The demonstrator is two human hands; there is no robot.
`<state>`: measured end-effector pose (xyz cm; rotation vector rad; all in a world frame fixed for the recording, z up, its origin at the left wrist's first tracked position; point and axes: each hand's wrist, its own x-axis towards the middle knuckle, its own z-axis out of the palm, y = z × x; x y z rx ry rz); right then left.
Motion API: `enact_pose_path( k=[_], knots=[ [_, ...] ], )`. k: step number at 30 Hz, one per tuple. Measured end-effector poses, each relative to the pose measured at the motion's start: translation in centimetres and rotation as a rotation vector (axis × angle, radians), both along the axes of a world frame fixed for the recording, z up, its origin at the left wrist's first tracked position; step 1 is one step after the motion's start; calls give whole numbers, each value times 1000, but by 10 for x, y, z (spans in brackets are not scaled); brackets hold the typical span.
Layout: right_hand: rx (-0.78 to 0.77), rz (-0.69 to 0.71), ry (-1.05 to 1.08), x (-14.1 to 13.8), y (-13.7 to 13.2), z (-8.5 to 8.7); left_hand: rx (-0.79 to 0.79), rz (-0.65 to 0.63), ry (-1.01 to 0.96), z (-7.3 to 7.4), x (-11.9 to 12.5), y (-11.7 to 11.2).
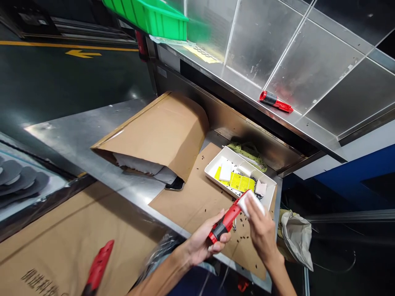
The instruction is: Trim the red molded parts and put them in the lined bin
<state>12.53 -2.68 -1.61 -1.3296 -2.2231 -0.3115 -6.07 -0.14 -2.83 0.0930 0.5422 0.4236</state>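
Note:
My left hand (206, 238) is wrapped round the black-banded lower end of a red and black plastic housing (227, 218), which tilts up to the right. A folded white cloth or pad (248, 202) is pressed against the housing's upper end by the fingers of my right hand (261, 226). Just beyond both hands stands a white tray (271, 195) with yellow label sheets (239, 181), a white block and a pinkish pad inside. Small dark bits lie scattered on the cardboard sheet (182, 205) below.
A large brown paper bag (160, 127) lies on the metal bench (83, 131). Similar red and black parts rest on the shelf (275, 102) and on a cardboard box (98, 267) at lower left. A green bin (154, 18) sits at the top; a whitish sack (298, 236) hangs right.

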Motion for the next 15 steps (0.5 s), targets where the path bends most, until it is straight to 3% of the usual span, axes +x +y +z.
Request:
enact_pose_path(
  k=[2, 6, 10, 15],
  knots=[
    [22, -41, -7, -1, 0, 1, -12, -26, -23, -1, 0, 1],
    [12, 63, -27, -1, 1, 2, -59, -22, -56, -4, -2, 3],
    [-14, -83, -6, 2, 4, 0, -84, -41, -189, -6, -3, 4],
    [-60, 58, -60, -2, -1, 0, -123, -15, -82, -4, -1, 6]
  ],
)
